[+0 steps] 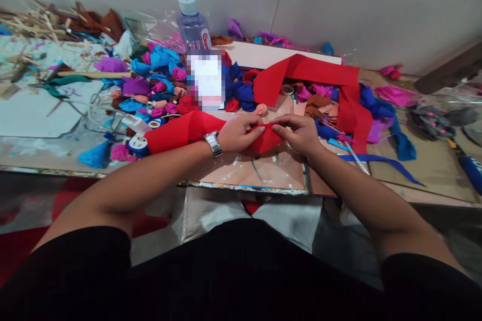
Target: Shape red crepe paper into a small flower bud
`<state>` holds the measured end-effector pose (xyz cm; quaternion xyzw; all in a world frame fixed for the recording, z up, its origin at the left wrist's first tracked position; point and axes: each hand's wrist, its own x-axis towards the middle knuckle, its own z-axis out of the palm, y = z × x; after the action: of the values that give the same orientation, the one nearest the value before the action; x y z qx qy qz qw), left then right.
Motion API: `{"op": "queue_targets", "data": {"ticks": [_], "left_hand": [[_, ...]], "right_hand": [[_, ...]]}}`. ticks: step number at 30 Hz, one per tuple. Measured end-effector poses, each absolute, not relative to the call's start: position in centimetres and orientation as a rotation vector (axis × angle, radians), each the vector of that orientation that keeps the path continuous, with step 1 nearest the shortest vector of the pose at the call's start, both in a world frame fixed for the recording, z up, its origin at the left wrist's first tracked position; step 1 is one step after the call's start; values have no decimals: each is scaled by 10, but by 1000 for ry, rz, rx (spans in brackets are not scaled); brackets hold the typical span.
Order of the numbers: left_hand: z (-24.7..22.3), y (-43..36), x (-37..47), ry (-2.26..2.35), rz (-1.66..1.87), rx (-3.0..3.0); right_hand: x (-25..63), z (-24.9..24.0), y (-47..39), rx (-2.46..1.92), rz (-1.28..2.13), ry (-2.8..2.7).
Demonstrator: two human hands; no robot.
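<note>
Red piece is sitting at frame centre; left hand and right hand are pinching its upper edge, thumbs against fingers, apparently keeping the fold from slipping; pale pink rosette is resting just above, bottle standing upper left

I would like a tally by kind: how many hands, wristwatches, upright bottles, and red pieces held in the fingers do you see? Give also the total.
Hands: 2 (left hand, right hand)
Wristwatch: 1
Upright bottle: 1
Red piece held in the fingers: 1
Total: 5
</note>
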<state>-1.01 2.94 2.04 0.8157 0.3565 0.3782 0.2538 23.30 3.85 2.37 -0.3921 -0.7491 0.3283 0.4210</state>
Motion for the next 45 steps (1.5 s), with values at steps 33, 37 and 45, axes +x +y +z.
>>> {"op": "queue_targets", "data": {"ticks": [33,37,45], "left_hand": [[21,32,-8,921,1142,2135],[21,32,-9,938,1094,2133],[22,31,-11,985,940,2272]], "right_hand": [[224,26,47,-1013,1018,-1474],[226,24,45,-946,1064,-1527],[231,15,46,-1005,1048,-1688]]}}
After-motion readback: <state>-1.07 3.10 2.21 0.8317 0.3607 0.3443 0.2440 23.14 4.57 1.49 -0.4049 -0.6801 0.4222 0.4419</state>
